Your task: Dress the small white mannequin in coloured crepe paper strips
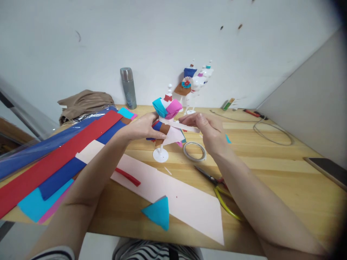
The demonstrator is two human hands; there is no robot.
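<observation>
A small white dress-form stand (160,155) stands upright on the table, dressed in coloured paper. Its bodice (173,109) is turquoise and magenta, and its neck band is red. My left hand (146,127) grips the form's side, with the thumb over the brown and blue skirt panels (165,128). Between the fingers of my right hand (210,130) is the end of a pale pink paper strip (187,126), which stretches across the form's waist. A roll of tape (194,151) lies below my right hand, and scissors with yellow handles (227,206) lie beside that forearm.
Long red paper (62,155), blue and turquoise sheets and a pale pink sheet (173,191) cover the left and front. A turquoise piece (159,213) lies near the edge. Behind stand a flask (128,88) and other dressed forms (187,83). A cable (260,133) and phone (328,171) are right.
</observation>
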